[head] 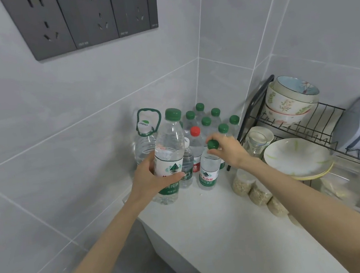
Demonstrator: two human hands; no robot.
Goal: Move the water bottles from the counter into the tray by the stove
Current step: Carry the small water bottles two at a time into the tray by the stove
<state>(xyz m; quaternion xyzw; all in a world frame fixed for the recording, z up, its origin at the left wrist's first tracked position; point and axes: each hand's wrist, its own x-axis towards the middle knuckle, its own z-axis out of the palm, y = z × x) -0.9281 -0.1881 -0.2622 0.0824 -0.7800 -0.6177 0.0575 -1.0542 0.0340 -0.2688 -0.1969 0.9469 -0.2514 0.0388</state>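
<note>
The fingers (174,177) of the left hand (151,177) are wrapping round the label of a tall bottle (169,137) with a green cap, grasping it upright at the front left of the group. Whether its base is touching the desk (229,225) cannot be told. The right hand (229,151) is reaching in from the right, its fingers (219,138) pinching the green cap of a small bottle (209,173) that is standing upright on the desk just beside the tall one.

Between and behind these two a red-capped bottle (196,143) is standing, and further back a cluster of green-capped bottles (206,122) is filling the tiled corner. To their left a large jug (145,144) with a green carry handle is standing against the wall.

To the right of the bottles a black wire dish rack (307,121) is holding stacked bowls (291,99), a glass (257,143) and a white plate (298,156). Small bags of grain (257,192) are lying along the desk at the rack's foot. High on the left wall – well above everything – a dark socket panel (80,19) is showing.
</note>
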